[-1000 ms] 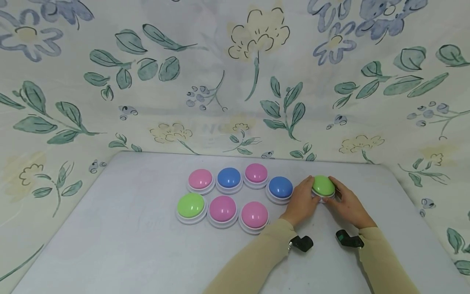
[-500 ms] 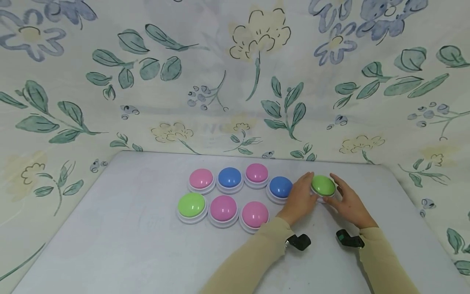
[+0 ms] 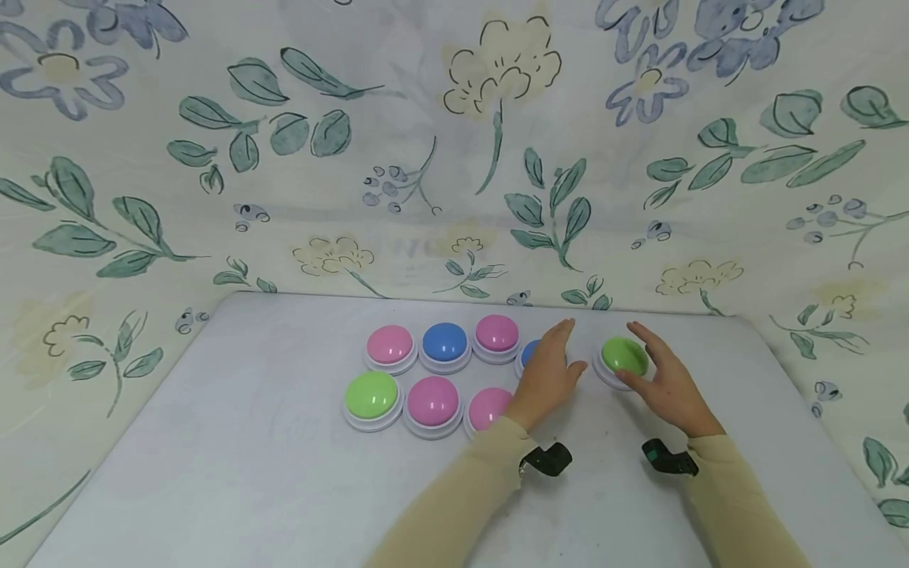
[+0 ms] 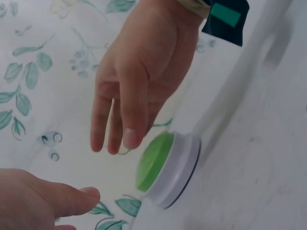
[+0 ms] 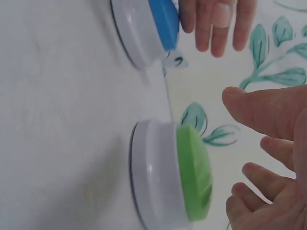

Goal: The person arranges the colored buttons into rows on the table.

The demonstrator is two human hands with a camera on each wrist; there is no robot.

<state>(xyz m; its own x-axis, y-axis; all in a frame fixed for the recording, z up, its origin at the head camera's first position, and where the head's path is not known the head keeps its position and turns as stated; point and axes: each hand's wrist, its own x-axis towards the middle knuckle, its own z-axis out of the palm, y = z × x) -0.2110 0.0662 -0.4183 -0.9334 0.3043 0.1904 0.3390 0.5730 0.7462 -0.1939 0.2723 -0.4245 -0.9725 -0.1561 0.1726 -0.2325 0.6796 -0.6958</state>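
Note:
A push button with a green dome and white base (image 3: 622, 356) sits on the white table at the right. My right hand (image 3: 671, 388) hovers just above and to its right, thumb and fingers spread; the right wrist view shows a gap between hand and dome. My left hand (image 3: 545, 380) is over the blue button (image 3: 529, 353) with its fingers extended, partly hiding that button and a pink one (image 3: 488, 408). In the left wrist view, the green button (image 4: 165, 167) stands below the right hand (image 4: 144, 72), and the left thumb (image 4: 79, 200) points toward it.
To the left are more dome buttons in two rows: a pink (image 3: 389, 345), a blue (image 3: 444, 342) and a pink (image 3: 496, 334) behind, a green (image 3: 372, 396) and a pink (image 3: 432, 401) in front. A floral cloth (image 3: 398, 158) hangs behind the white table (image 3: 248, 442).
My left hand has let go of the right-hand green button and moved left over the blue one. My right hand's fingers have loosened and lifted off the green button, which stays in place.

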